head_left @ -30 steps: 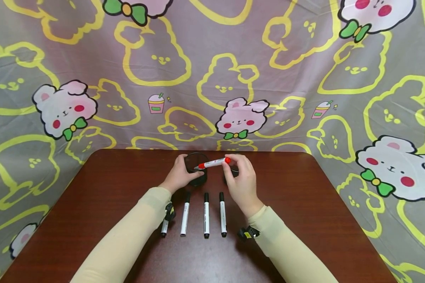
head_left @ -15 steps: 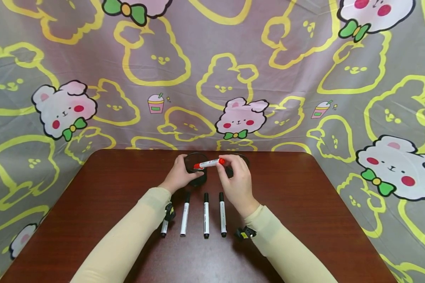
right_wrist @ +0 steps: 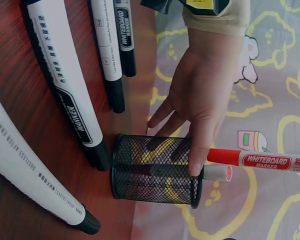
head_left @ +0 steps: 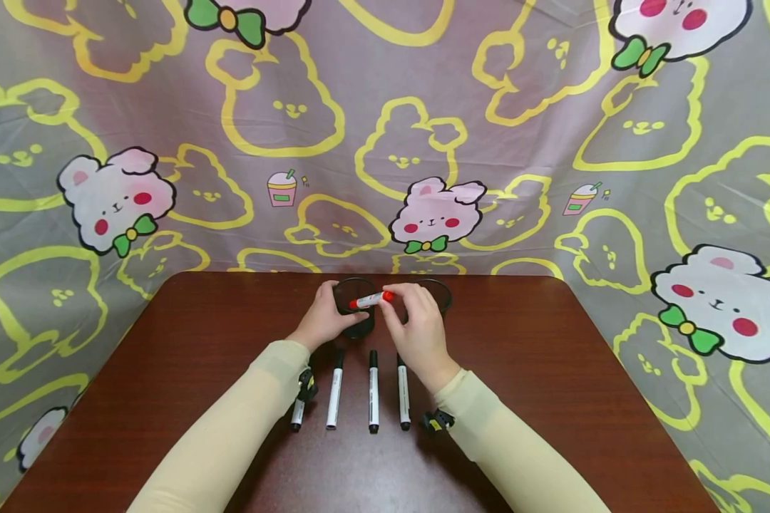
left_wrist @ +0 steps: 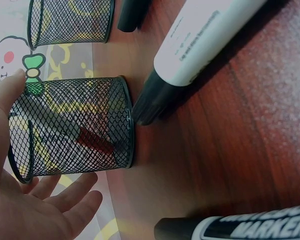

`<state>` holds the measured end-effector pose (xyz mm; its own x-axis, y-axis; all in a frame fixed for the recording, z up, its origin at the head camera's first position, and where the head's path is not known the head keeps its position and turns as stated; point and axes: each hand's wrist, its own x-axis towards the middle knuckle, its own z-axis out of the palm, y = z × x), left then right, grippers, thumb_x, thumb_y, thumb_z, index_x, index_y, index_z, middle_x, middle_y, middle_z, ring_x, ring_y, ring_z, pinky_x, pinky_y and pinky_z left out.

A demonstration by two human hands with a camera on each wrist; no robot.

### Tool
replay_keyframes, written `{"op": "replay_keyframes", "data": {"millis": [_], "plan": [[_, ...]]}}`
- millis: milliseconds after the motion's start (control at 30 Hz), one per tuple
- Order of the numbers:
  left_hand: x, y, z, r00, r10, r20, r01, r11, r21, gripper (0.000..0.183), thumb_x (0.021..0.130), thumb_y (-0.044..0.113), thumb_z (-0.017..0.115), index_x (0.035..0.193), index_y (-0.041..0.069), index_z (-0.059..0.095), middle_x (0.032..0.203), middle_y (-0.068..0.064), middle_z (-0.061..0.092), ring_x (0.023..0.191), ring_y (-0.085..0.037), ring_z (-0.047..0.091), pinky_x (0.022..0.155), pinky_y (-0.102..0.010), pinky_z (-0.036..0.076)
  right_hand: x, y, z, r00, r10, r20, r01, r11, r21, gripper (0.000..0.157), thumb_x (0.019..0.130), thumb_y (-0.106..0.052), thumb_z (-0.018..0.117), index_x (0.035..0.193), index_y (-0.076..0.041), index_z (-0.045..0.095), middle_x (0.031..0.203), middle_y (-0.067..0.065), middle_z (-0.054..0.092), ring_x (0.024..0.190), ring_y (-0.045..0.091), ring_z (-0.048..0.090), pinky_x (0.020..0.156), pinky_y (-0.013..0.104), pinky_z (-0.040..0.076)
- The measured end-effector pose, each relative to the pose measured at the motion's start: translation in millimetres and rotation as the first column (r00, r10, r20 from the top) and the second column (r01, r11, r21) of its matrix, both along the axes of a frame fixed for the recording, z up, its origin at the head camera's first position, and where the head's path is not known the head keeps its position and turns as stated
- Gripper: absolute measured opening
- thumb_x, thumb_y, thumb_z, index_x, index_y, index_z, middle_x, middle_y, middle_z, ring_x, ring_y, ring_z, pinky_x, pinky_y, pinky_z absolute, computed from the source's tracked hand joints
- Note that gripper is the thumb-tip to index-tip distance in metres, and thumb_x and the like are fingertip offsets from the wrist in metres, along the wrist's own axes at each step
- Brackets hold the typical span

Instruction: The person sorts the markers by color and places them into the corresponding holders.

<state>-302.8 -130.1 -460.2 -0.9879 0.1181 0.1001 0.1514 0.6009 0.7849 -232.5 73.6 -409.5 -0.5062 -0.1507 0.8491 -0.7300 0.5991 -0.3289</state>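
My left hand (head_left: 323,318) grips a black mesh pen holder (head_left: 358,329), thumb at the rim and fingers around the far side. In the left wrist view that holder (left_wrist: 82,130) stands upright on the table with a red-ended marker inside. The white end of this marker (right_wrist: 217,173) sticks out of the mouth in the right wrist view. My right hand (head_left: 418,329) pinches a red whiteboard marker (head_left: 370,300) by one end between thumb and fingertips. Its other end points down-left over the holder's mouth, where the red part (right_wrist: 224,156) shows close to my left thumb.
Nearer me, black-capped whiteboard markers lie in a row: one (head_left: 297,415) partly under my left wrist, then others at the middle left (head_left: 335,395), middle (head_left: 373,395) and right (head_left: 403,395). A second mesh holder (head_left: 447,293) stands behind my right hand. A patterned curtain (head_left: 520,142) surrounds the table.
My right hand has moved left with the red marker, bringing its end over the holder's mouth. More of the second holder shows now. My left hand keeps its grip in place.
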Motion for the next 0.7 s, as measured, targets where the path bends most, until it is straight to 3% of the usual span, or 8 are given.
{"op": "replay_keyframes", "data": {"millis": [700], "plan": [[-3.7, 0, 1.8, 1.000, -0.006, 0.010, 0.006, 1.000, -0.017, 0.092, 0.085, 0.040, 0.084, 0.147, 0.001, 0.030, 0.142, -0.023, 0.040, 0.125, -0.040, 0.057, 0.108, -0.054, 0.047, -19.7, -7, -14.3, 0.996, -0.047, 0.069, 0.039, 0.993, 0.110, 0.022, 0.097, -0.018, 0.073, 0.116, -0.007, 0.069, 0.104, 0.007, 0.070, 0.091, 0.025, 0.063, 0.084, 0.040, 0.052]]}}
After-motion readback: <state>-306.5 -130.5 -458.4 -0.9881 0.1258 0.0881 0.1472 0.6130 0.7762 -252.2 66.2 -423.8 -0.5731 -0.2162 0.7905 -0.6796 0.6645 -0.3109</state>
